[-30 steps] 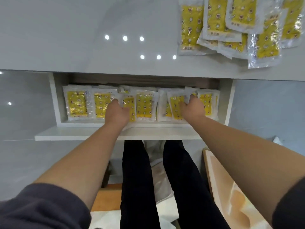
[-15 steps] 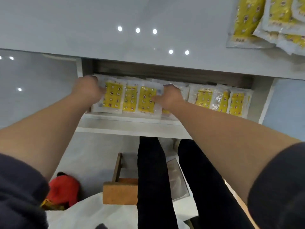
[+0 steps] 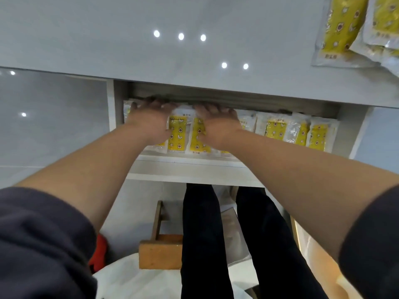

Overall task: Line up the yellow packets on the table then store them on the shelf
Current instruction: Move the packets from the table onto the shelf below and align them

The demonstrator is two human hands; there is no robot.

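Observation:
Several yellow packets (image 3: 276, 129) stand in a row on the white shelf (image 3: 190, 167) under the grey table top (image 3: 108, 35). My left hand (image 3: 151, 121) lies flat, fingers spread, over the packets at the row's left end. My right hand (image 3: 218, 124) lies flat on the packets just right of it, with two yellow packets (image 3: 177, 134) showing between the hands. The fingertips of both hands reach under the table edge and are partly hidden. More yellow packets (image 3: 343, 29) lie in a loose pile on the table's far right.
The shelf is boxed in by white side walls (image 3: 111, 104) left and right. Below it are my dark-trousered legs (image 3: 203, 234), a wooden stool (image 3: 159, 251), a red object (image 3: 100, 249) and a white bag on the floor.
Both hands have shifted left along the row and now lie flat close together on the left-hand packets. The view moved left too, so less of the pile on the table shows.

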